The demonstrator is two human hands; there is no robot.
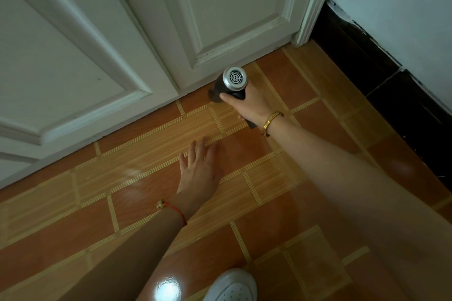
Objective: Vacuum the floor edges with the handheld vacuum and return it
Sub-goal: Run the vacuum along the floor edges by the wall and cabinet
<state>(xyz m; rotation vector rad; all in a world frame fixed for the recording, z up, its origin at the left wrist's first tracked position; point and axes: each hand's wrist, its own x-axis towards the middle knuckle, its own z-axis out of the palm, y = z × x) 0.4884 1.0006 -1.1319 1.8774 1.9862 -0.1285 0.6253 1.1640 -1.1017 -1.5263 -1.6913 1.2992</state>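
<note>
The handheld vacuum (pixel 228 85) sits low at the foot of the white door (pixel 232 7). Its dark nose points into the seam where the door meets the floor (pixel 146 178), and its silver grilled rear end faces up toward the camera. The right hand (pixel 249 105) is wrapped around the handle on the side away from the door. Its thumb and fingers (pixel 226 98) are curled firmly on the body.

The left hand (pixel 200 171) lies further out from the door. Its fingers (pixel 195 149) are straight and spread, holding nothing. It looks like a brace on the tiles, though whether the palm presses down cannot be told.

The step in hand seems to be the run along the door's bottom edge. To do it well:
- Keep the nose tight in the seam and tilted low so suction reaches the crack.
- Draw it slowly along the door toward the frame (pixel 310 7).
- Carry on into the corner where the dark skirting (pixel 367 56) starts beside the door.
- Avoid knocking the painted panel.

A white shoe (pixel 232 286) is planted well back from the door.
</note>
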